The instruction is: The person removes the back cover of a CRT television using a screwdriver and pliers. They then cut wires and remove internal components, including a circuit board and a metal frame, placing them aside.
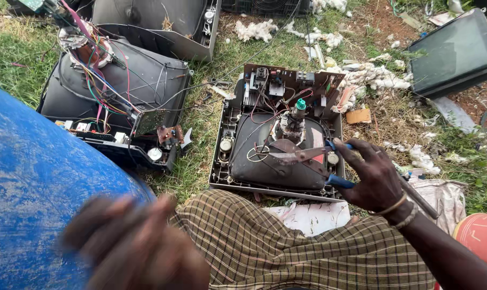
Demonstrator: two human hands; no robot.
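The right hand [373, 177] grips blue-handled pliers [302, 156] over the picture tube [265, 156] in the opened television chassis [224, 161] on the grass, the blurred left hand [130, 241] indeterminate; a slipped jaw risks cracking the tube neck.

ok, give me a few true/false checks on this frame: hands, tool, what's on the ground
1. The right hand holds blue-handled pliers over the picture tube of an opened television. True.
2. The left hand is sharp and holds a screwdriver. False: it is motion-blurred in the foreground, and whether it holds anything cannot be told.
3. The circuit board stands tilted up behind the tube's neck. True.
4. The work lies on a wooden bench. False: it lies on grass and bare soil.
5. A second stripped picture tube with coloured wires lies to the left. True.
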